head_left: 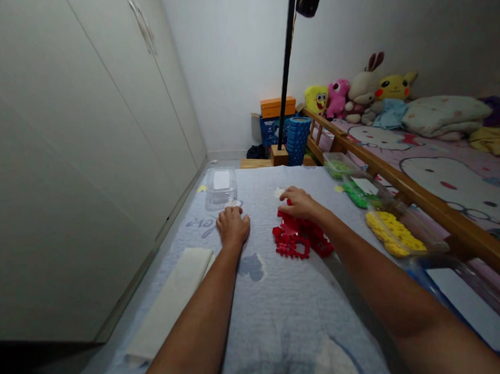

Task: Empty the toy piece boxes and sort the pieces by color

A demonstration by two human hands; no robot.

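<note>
Toy pieces (293, 245) lie mid-desk (266, 310). A tub (221, 183) sits at the far left corner, a pad (172, 299) along the left edge. Boxes, 4 in a row (394, 234), line the right edge, beside the bed (426, 165).

The cloth-covered table (278, 304) bears red pieces (291, 228) and plastic boxes (222, 193).

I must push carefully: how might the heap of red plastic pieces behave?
The heap of red plastic pieces may spread, as pieces overlap at different angles. They seem stiff, showing clear notched edges, and probably light: one has an open middle.
</note>
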